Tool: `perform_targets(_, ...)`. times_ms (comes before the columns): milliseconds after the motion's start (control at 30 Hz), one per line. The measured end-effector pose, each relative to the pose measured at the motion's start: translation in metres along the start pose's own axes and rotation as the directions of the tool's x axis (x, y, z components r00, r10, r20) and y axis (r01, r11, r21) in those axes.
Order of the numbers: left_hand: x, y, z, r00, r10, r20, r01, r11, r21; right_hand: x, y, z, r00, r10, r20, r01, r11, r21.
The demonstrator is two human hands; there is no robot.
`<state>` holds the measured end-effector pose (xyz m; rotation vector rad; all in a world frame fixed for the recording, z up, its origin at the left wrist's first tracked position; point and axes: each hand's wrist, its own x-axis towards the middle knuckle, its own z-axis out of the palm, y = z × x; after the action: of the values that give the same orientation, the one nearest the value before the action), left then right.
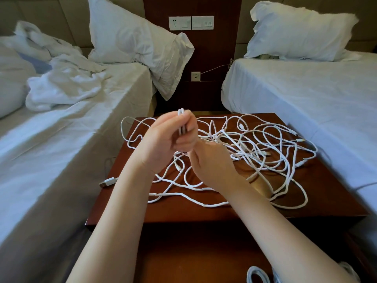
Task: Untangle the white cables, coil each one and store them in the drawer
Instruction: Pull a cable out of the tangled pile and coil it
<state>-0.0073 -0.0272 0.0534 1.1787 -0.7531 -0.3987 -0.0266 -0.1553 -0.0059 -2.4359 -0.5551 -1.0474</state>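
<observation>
A tangle of white cables [265,144] sprawls over the dark wooden nightstand top [318,193]. My left hand [165,137] is raised above the pile, shut on a folded bundle of white cable [180,114] whose loops poke out above the fingers. My right hand [212,160] sits just below and right of it, fingers curled; a strand seems to run under it, but its grip is hidden. A USB plug [108,181] hangs off the left edge of the top. The open drawer [204,262] lies below the top, with a coiled white cable [256,273] at its lower right.
Two beds with white sheets flank the nightstand: one on the left [61,139] with a crumpled towel [65,86] and pillow [132,37], one on the right [306,94] with a pillow [295,31]. Wall sockets [191,23] sit on the wooden panel behind.
</observation>
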Motion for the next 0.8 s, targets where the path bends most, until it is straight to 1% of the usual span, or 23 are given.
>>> perform_targets(67,0.002,-0.001,-0.003,0.992,0.062,-0.109,-0.058,0.998,0.038,0.0,-0.004,0.001,0.995,0.008,0.104,-0.003,0.999,-0.051)
perform_targets(100,0.003,-0.002,-0.005,0.988,0.083,-0.128,-0.079,0.996,0.037,0.002,-0.006,0.0,0.985,0.028,0.172,-0.016,0.997,-0.071)
perform_targets(167,0.004,-0.001,-0.007,0.979,0.107,-0.176,-0.113,0.993,-0.024,0.007,-0.012,-0.004,0.944,0.061,0.324,-0.036,0.996,-0.082)
perform_targets(233,0.003,-0.002,-0.011,0.94,0.128,-0.316,-0.136,0.991,-0.001,0.01,-0.018,-0.009,0.916,0.059,0.397,-0.038,0.997,-0.061)
perform_targets(300,0.003,-0.002,-0.011,0.887,0.138,-0.44,-0.145,0.989,0.02,0.011,-0.021,-0.012,0.898,0.061,0.436,-0.048,0.998,-0.041)
perform_targets(367,0.005,-0.002,-0.011,0.827,0.148,-0.542,-0.165,0.986,0.018,0.01,-0.019,-0.012,0.887,0.072,0.456,-0.069,0.997,-0.025)
perform_targets(400,0.006,-0.003,-0.012,0.798,0.157,-0.582,-0.178,0.984,0.021,0.01,-0.018,-0.012,0.893,0.068,0.444,-0.072,0.997,-0.009)
perform_targets(467,0.009,-0.005,-0.017,0.732,0.199,-0.651,-0.192,0.978,0.083,0.009,-0.017,-0.015,0.89,0.069,0.451,-0.081,0.997,0.008)
perform_targets(500,0.009,-0.007,-0.021,0.694,0.242,-0.678,-0.196,0.97,0.145,0.01,-0.016,-0.017,0.875,0.082,0.477,-0.105,0.994,0.021)
perform_targets(533,0.007,-0.01,-0.028,0.644,0.303,-0.703,-0.182,0.953,0.244,0.011,-0.015,-0.02,0.848,0.103,0.521,-0.134,0.991,0.023)
perform_targets(600,0.002,-0.011,-0.042,0.522,0.448,-0.726,-0.11,0.879,0.464,0.013,-0.012,-0.026,0.767,0.167,0.619,-0.194,0.981,-0.025)
perform_targets(633,-0.001,-0.01,-0.05,0.475,0.487,-0.733,-0.071,0.851,0.52,0.014,-0.011,-0.029,0.744,0.195,0.639,-0.214,0.976,-0.048)
perform_targets(667,-0.003,-0.009,-0.054,0.459,0.492,-0.74,-0.042,0.844,0.535,0.015,-0.009,-0.032,0.74,0.213,0.639,-0.23,0.971,-0.057)
perform_targets(700,-0.004,-0.009,-0.059,0.465,0.491,-0.737,-0.006,0.834,0.551,0.016,-0.008,-0.036,0.743,0.223,0.632,-0.245,0.968,-0.053)
perform_targets(733,-0.003,-0.011,-0.06,0.483,0.495,-0.723,0.043,0.811,0.584,0.017,-0.008,-0.04,0.742,0.225,0.631,-0.253,0.966,-0.048)
perform_targets(800,-0.002,-0.018,-0.062,0.526,0.52,-0.673,0.157,0.718,0.678,0.019,-0.009,-0.044,0.738,0.219,0.638,-0.241,0.969,-0.055)
